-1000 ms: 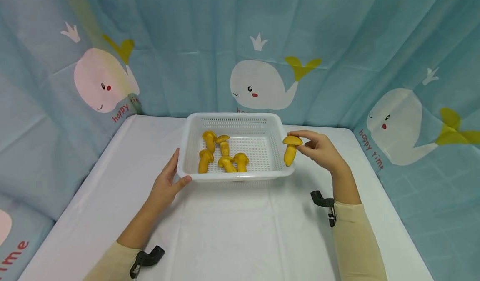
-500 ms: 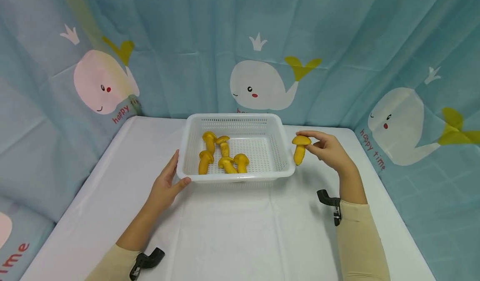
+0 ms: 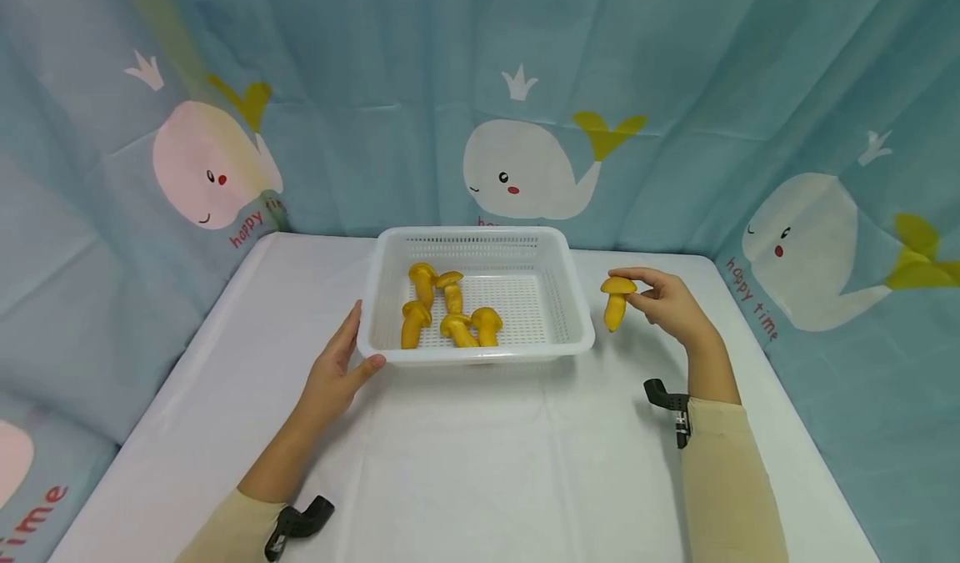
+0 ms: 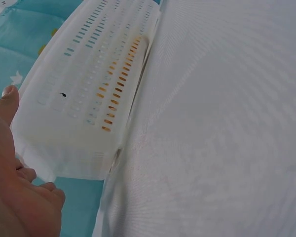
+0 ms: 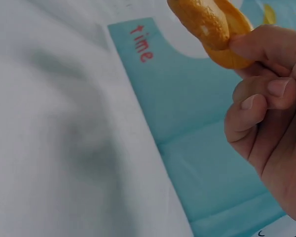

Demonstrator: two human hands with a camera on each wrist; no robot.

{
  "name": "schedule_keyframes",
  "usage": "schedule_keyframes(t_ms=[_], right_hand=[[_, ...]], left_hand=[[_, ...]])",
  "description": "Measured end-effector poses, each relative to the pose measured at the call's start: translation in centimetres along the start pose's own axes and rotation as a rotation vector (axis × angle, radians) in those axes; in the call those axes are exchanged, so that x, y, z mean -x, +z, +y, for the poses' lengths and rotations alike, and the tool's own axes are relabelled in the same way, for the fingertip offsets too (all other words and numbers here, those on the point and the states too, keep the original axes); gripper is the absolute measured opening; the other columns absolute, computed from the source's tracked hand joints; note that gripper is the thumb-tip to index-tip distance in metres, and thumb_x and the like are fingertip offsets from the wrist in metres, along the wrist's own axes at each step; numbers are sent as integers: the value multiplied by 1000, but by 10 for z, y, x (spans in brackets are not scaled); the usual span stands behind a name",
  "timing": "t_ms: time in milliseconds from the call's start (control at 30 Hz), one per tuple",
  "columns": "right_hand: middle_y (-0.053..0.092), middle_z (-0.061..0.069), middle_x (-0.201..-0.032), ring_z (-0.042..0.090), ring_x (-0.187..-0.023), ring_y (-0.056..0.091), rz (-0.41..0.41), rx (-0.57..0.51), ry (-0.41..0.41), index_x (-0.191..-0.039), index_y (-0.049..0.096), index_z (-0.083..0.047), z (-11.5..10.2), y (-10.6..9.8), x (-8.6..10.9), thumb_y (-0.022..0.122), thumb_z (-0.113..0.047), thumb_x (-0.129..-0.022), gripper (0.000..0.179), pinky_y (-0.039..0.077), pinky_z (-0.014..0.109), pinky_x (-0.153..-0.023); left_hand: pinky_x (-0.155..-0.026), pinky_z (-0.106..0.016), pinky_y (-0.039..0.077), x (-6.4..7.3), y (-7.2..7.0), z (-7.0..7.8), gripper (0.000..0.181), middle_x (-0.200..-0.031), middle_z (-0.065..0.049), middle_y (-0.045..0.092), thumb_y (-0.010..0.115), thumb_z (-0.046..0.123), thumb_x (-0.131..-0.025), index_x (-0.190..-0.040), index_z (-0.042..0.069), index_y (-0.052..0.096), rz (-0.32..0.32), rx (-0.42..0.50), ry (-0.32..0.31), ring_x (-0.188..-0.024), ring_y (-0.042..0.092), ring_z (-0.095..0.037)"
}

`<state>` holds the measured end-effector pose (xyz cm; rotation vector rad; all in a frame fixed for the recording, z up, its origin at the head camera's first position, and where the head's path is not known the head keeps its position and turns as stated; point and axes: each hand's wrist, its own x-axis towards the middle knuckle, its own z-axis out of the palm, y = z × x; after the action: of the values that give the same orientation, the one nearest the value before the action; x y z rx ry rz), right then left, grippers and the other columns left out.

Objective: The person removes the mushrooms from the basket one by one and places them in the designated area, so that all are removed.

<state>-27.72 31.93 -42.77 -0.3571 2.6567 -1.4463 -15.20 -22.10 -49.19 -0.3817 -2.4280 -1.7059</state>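
Observation:
A white plastic basket [image 3: 525, 353] with slotted walls stands toward the back of the table. Several yellow mushrooms [image 3: 414, 327] lie in its left half. At its front left corner my left hand [image 3: 332, 384] holds it, thumb on the front rim and fingers along the left side. The left wrist view has the slotted basket wall [image 4: 64, 128] beside the thumb. Right of the basket, my right hand [image 3: 671, 306] pinches one yellow mushroom [image 3: 616, 311], cap up and stem down, above the table. Close up in the right wrist view, the thumb presses on that mushroom [image 5: 200, 22] near its cap.
A white cloth covers the table [image 3: 480, 463]. Behind and at both sides hangs a blue curtain [image 3: 360, 163] printed with whales, close to the table's edges. A small black device [image 3: 667, 400] sits at each wrist.
My right hand has moved right, carrying the pinched mushroom from over the basket's right rim to beside the basket. My left hand and the basket stay in about the same place.

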Motion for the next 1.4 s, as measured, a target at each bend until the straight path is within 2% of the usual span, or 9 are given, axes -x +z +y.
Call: schedule_keyframes(t_ms=[133, 300, 467, 533, 600, 833, 1100, 1300, 1400], right_hand=[[62, -2, -137, 33, -69, 55, -17, 19, 16, -138, 65, -29, 15, -2, -9, 66, -22, -102, 36, 36, 25, -49], [62, -8, -135, 43, -73, 51, -42, 25, 67, -134, 66, -36, 21, -4, -24, 66, -23, -101, 35, 39, 28, -52], [60, -6, -139, 29, -59, 44, -70, 15, 79, -134, 66, -32, 28, -6, -41, 66, -21, -101, 35, 37, 27, -50], [58, -3, -142, 19, -52, 35, -84, 12, 79, -136, 66, -29, 30, -6, -47, 67, -21, -101, 36, 35, 26, -48], [55, 1, -146, 16, -50, 33, -108, 11, 82, -139, 64, -25, 33, -7, -53, 67, -23, -101, 38, 35, 26, -48], [51, 9, -150, 15, -51, 33, -164, -3, 132, -143, 61, -18, 46, -4, -66, 66, -19, -102, 41, 35, 26, -50], [53, 8, -148, 18, -55, 38, -171, 43, 141, -141, 63, -20, 53, -1, -69, 63, -12, -102, 40, 38, 27, -52], [53, 7, -148, 17, -55, 39, -182, 72, 152, -139, 64, -22, 58, -1, -72, 62, -15, -102, 38, 39, 26, -53], [52, 6, -148, 15, -52, 37, -190, 73, 183, -138, 65, -24, 61, 1, -73, 62, -15, -102, 37, 38, 24, -53]], left_hand=[[-114, -4, 23, 2, 2, 1, 94, -171, 15, 13, 73, 9, -95, -164, 34, 15, 9, 2, -7, -159, 13, -16], [-114, -4, 24, 2, 1, 7, 93, -171, 13, 14, 73, 8, -95, -165, 28, 16, 16, -4, -1, -159, 13, -17], [-113, -4, 25, 1, 2, 4, 92, -170, 13, 16, 73, 8, -95, -163, 37, 18, 30, -25, -3, -158, 16, -18], [-112, -4, 26, 0, 1, 5, 91, -170, 13, 16, 72, 9, -95, -163, 37, 19, 35, -27, -1, -158, 17, -19], [-113, -5, 26, 0, 1, 6, 89, -170, 12, 17, 71, 9, -96, -163, 36, 19, 39, -22, 4, -158, 17, -19], [-113, -6, 26, 3, 1, 5, 88, -171, 7, 15, 71, 9, -96, -165, 25, 18, 28, -22, 6, -158, 15, -21], [-115, -10, 27, 2, 1, 6, 91, -171, 10, 15, 72, 9, -95, -165, 30, 18, 22, -5, 0, -158, 16, -17], [-114, -4, 25, 1, 2, 8, 95, -172, 3, 15, 76, 5, -92, -165, 25, 19, 24, 10, -6, -158, 16, -20], [-113, -3, 24, 2, 3, 7, 96, -172, 7, 15, 76, 4, -92, -165, 27, 19, 24, 14, -10, -158, 16, -21]])
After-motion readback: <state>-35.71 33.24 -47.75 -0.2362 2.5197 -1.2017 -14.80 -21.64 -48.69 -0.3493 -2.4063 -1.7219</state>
